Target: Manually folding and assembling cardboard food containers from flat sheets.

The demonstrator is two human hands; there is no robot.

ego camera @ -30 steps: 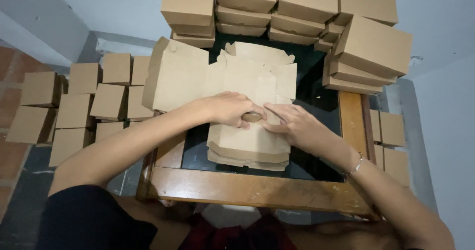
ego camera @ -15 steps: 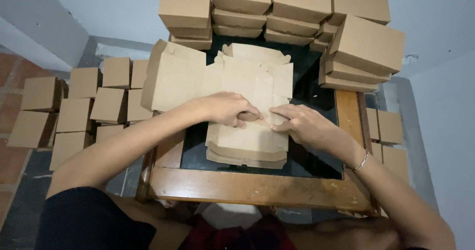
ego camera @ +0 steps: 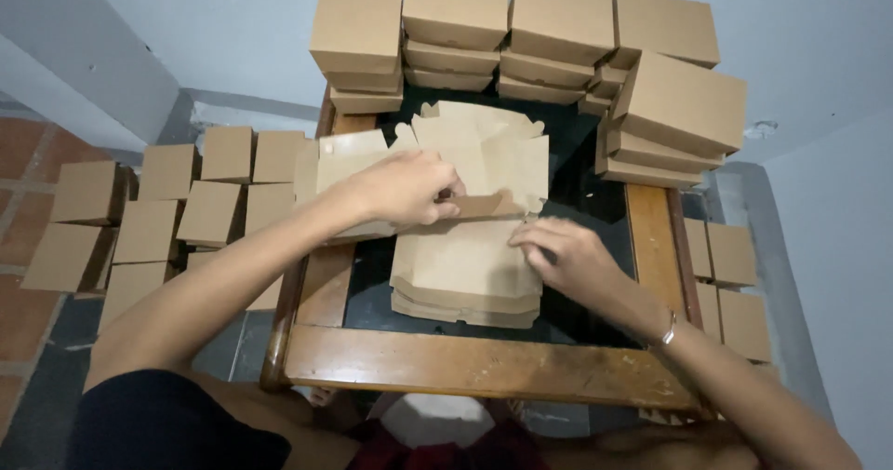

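Note:
A flat brown cardboard box blank point(ego camera: 479, 158) lies unfolded over a stack of flat blanks point(ego camera: 465, 279) on a small dark-topped table point(ego camera: 474, 368). My left hand point(ego camera: 405, 189) grips a folded flap of the top blank at its middle and lifts it. My right hand point(ego camera: 563, 256) rests with fingers spread on the right edge of the stack, pressing the cardboard down. A thin bracelet sits on my right wrist.
Folded brown boxes are stacked at the table's far edge point(ego camera: 460, 23) and right side point(ego camera: 674, 112). More folded boxes stand in rows on the floor to the left point(ego camera: 172, 200) and right point(ego camera: 730, 279). A grey wall runs behind the table.
My left hand has folded a flap of the top blank up and moved left with it. My right hand has slid down onto the stack's right edge. The camera has tilted slightly.

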